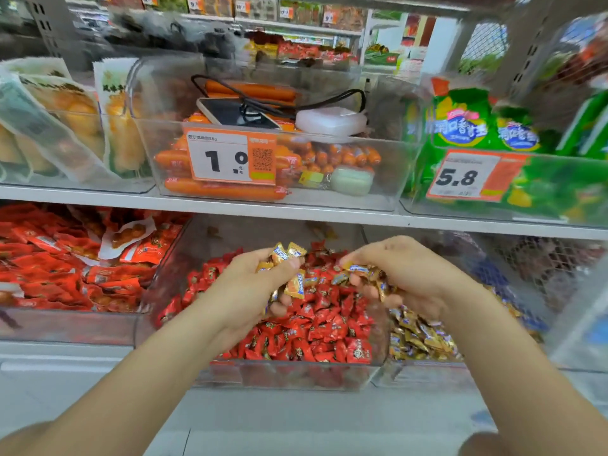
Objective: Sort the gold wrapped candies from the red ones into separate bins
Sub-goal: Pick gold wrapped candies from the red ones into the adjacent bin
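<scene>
A clear bin point(286, 373) on the lower shelf is filled with red wrapped candies point(316, 330). To its right, another clear bin point(424, 373) holds gold wrapped candies point(421, 337). My left hand point(253, 284) hovers over the red bin and grips a bunch of gold candies point(289, 268). My right hand point(404, 271) is above the border between the two bins, its fingers curled round several more gold candies point(371, 274). A few gold ones lie among the red candies between my hands.
The upper shelf carries a clear bin of orange sausages point(223, 189) with a phone point(237, 113) and cable on top, and green snack bags point(477, 133) to the right. Red snack packets point(65, 261) fill the lower left bin. A wire mesh basket point(539, 258) stands at the lower right.
</scene>
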### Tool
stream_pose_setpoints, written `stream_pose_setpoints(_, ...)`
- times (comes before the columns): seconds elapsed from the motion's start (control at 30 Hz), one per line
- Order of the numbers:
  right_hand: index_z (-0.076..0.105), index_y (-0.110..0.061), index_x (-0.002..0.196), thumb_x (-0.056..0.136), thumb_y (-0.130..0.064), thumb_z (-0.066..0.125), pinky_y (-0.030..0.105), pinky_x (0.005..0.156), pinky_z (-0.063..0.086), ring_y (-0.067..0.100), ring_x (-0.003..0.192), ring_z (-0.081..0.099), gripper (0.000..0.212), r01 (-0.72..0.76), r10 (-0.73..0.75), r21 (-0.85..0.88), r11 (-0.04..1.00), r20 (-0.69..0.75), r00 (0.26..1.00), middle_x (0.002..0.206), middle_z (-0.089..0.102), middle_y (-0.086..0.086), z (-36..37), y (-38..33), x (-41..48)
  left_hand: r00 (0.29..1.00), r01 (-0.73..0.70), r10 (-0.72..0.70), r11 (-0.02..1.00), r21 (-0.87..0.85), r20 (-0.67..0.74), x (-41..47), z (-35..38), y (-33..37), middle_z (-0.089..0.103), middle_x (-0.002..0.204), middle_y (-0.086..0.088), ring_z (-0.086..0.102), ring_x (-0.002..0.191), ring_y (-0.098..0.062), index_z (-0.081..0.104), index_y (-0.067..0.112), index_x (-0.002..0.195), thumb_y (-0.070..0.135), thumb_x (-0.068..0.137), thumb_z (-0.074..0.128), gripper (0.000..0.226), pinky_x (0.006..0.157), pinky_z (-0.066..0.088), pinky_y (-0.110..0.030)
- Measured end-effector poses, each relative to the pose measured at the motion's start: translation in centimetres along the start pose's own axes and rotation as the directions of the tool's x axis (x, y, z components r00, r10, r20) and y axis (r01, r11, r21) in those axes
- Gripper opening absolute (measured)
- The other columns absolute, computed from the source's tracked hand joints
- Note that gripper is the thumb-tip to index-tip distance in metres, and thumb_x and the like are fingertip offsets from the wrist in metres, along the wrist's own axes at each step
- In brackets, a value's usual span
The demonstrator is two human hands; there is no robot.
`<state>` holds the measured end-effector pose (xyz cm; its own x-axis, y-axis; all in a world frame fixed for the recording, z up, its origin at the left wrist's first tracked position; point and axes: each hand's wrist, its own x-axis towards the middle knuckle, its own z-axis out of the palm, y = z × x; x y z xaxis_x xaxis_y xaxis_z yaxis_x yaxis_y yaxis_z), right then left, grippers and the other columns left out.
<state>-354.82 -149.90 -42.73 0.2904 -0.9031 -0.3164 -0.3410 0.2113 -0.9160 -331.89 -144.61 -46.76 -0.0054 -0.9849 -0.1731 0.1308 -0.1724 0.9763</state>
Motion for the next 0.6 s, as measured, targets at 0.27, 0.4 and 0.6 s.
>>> stream_pose_setpoints(0.27,0.071,-0.032,0.118,0.102,-0.024,0.057,0.035,0.083,0.045,0.024,0.095,0.066,0.023,-0.014,-0.380,-0.699,0.715,-0.405,0.832,0.109,0.066,0.001,-10.2,10.3,0.7,0.950,-0.309,0.259,0.863,0.399,0.174,-2.4,11.2,-0.8,0.066,0.067,0.003,0.063,0.058,-0.012,0.067,0.016,0.102,0.028,0.105,0.062,0.012,0.055,0.052,-0.033)
stream_pose_setpoints(0.4,0.067,-0.044,0.123,0.086,-0.064,0.052,0.045,0.100,0.045,0.020,0.112,0.058,0.045,0.064,-0.249,-0.863,0.502,-0.073,0.966,0.107,0.058,-0.013,-13.2,14.0,-0.4,0.849,-0.516,0.448,0.590,0.621,0.280,-0.4,17.8,-1.9,0.071,0.084,0.010,0.068,0.080,-0.011,0.066,0.025,0.101,0.026,0.101,0.064,0.003,0.074,0.051,-0.032)
stream_pose_setpoints(0.6,0.074,-0.027,0.129,0.092,-0.036,0.076,0.014,0.092,0.045,0.001,0.105,0.063,0.038,0.197,-0.467,-0.725,0.660,-0.190,0.864,0.123,0.074,-0.009,-16.6,15.5,-1.9,0.892,-0.402,0.378,0.407,0.820,0.249,6.2,22.8,-6.8,0.063,0.113,-0.003,0.059,0.112,-0.028,0.060,0.026,0.119,0.032,0.096,0.064,0.023,0.094,0.046,-0.041)
